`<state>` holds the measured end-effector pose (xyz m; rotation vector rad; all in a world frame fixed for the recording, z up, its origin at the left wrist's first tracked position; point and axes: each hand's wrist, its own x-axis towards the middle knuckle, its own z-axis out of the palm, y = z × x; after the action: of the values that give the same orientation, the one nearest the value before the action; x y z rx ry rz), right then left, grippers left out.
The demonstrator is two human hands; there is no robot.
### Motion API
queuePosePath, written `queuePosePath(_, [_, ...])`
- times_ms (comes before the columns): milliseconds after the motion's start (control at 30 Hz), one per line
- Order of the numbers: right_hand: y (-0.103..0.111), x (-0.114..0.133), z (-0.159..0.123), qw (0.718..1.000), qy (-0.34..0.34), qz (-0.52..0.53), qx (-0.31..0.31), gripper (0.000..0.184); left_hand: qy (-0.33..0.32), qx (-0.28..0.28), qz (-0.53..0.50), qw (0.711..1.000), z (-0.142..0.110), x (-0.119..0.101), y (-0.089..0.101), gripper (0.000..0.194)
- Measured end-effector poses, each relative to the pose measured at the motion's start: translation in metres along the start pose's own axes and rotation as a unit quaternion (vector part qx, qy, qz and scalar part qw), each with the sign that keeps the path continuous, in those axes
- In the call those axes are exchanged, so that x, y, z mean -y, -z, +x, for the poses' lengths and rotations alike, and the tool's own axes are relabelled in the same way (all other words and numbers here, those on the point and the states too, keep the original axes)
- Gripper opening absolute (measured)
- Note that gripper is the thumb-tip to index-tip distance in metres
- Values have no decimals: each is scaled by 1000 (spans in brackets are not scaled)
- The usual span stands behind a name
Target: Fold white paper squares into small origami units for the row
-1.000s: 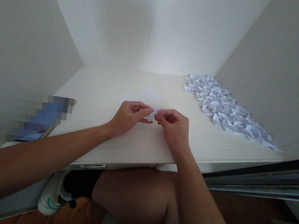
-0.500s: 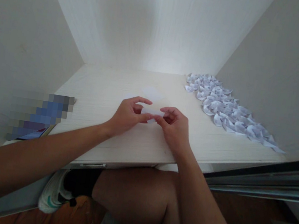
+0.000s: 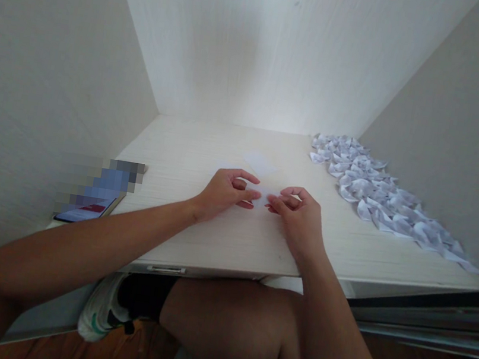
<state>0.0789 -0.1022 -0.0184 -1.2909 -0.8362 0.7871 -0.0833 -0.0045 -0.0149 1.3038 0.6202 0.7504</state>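
A small piece of white paper (image 3: 262, 198) is held between my two hands, above the front half of the white desk. My left hand (image 3: 229, 191) pinches its left side between thumb and fingers, with the index finger stretched out above. On the opposite side, my right hand (image 3: 300, 209) pinches the right edge, its index finger curved over the top. The paper's exact folds are too faint to make out. Just beyond my hands, a flat white paper sheet (image 3: 260, 161) lies on the desk.
Many small folded white paper pieces (image 3: 381, 195) lie in a long band by the right wall. At the left wall rests a partly blurred device with a bluish screen (image 3: 96, 200). The desk (image 3: 211, 247) has a drawer handle (image 3: 166, 269) in front, above my crossed leg.
The head view has shifted, so the scene sits further right and lower. My thumbs have moved apart along the paper, showing more of its middle. Both hands still hold it.
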Motion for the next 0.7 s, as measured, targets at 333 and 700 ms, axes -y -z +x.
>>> queuePosePath(333, [0, -6, 1, 1000, -1, 0, -3, 46, -19, 28, 9, 999, 2, 1, 2, 44])
queuePosePath(700, [2, 0, 2, 996, -27, 82, -30, 43, -95, 70, 61, 991, 2, 1, 2, 40])
